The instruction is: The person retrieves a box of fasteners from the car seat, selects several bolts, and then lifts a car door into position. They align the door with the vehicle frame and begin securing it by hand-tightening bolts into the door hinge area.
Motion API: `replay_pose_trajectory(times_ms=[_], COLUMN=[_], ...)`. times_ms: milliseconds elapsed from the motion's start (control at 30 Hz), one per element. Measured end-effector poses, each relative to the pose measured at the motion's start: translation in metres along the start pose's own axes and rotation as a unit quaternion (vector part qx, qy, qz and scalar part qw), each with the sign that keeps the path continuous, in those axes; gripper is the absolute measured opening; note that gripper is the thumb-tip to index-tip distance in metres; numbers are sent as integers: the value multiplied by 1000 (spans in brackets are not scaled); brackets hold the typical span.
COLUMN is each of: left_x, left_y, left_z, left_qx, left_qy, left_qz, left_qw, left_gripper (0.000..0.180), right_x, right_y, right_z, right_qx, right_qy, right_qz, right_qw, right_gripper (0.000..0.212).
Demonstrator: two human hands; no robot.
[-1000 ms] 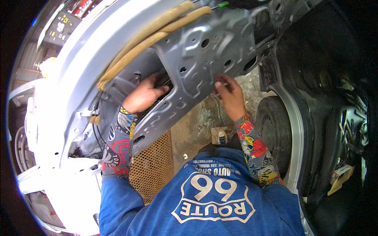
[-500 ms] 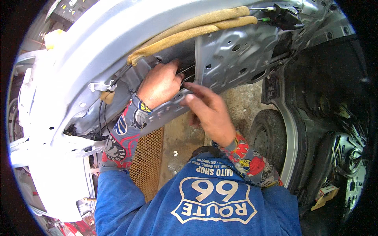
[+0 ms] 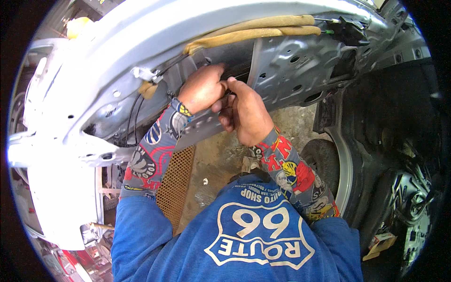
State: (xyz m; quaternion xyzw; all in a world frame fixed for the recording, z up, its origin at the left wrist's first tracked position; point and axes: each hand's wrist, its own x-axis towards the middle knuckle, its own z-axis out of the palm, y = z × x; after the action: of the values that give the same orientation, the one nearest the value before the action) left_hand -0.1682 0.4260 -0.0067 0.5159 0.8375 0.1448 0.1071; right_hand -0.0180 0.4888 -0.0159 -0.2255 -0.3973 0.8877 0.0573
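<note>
A silver-grey car door [image 3: 277,70] stands in front of me with its bare inner metal side showing. My left hand [image 3: 202,89] reaches into the dark opening in this panel. Its fingers are curled, and their tips are partly hidden inside. Right against it is my right hand [image 3: 246,113], thumb and fingers drawn together at the opening's lower edge. What either hand grips is too small or hidden to make out. Above both hands, two cables in tan foam sleeves [image 3: 253,33] run to a black door latch [image 3: 352,32] at the upper right.
Black cables [image 3: 133,120] hang on the door's left part. Below lies a tan perforated mat [image 3: 176,188] on the stained concrete floor [image 3: 206,160]. On the right are a tyre [image 3: 319,160], a dark car interior [image 3: 385,117] and a small carton [image 3: 379,245].
My right hand has moved up and left, closing its fingers beside my left hand. The left hand stays at the opening. The view has shifted, so the door appears further right.
</note>
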Motion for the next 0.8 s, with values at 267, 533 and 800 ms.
replay_pose_trajectory(times_ms=[267, 533, 800], left_x=[16, 20, 16], left_y=[-16, -30, -9], left_z=[16, 25, 10], left_qx=[-50, -128, -186], left_qy=[-14, -42, -110], left_qz=[26, 46, -11], left_qw=[998, 990, 976], left_gripper=[45, 51, 49], right_x=[5, 44, 49], right_y=[64, 44, 31], right_z=[-73, -212, -225], right_qx=[-153, -5, 274], right_qy=[204, 255, 99], right_qz=[-332, -240, -188], right_qw=[908, 937, 938], right_gripper=[17, 43, 35])
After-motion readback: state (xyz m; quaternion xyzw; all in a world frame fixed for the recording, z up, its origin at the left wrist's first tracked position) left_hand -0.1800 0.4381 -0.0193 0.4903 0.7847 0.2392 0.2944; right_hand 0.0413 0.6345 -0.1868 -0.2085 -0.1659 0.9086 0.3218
